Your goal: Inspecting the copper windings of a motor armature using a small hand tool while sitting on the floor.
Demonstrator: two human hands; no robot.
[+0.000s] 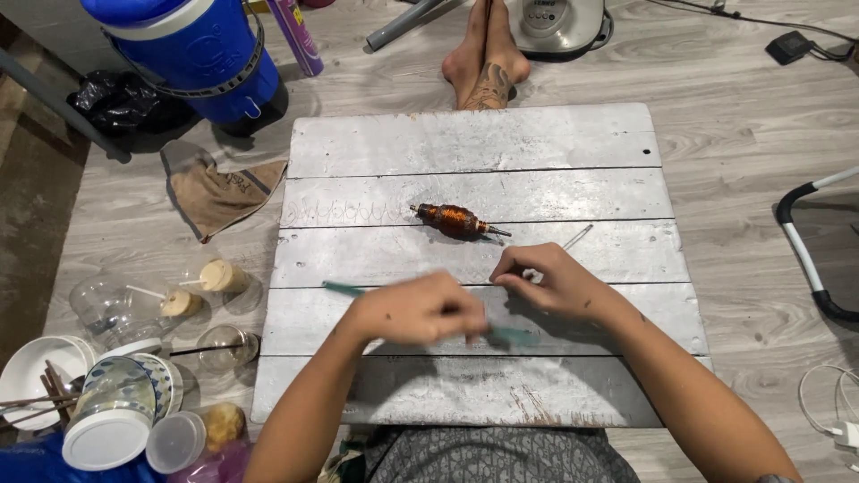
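Head view, looking down on a grey plank surface (465,143) laid on the floor.

Left hand (419,310): lower centre of frame, motion-blurred, fingers curled around a thin teal rod (344,289). The rod's long axis runs nearly left-right, tilted slightly down toward the right; one end sticks out left of the hand, the other part shows below the right hand.

Right hand (548,280): just right of centre, fingertips pinched together; something small and pale seems to sit between them, but I cannot tell what it is, or whether it is gripped.

Wound copper armature (456,220): lies on the surface above both hands, apart from them, shaft axis running upper left to lower right. Its lower-right shaft end points toward the right hand, which is the nearer one.

A thin pale stick (577,236) lies just right of the armature.

Surroundings: blue cooler (192,49) upper left, tan cloth (219,192), cups and bowls (116,394) lower left.
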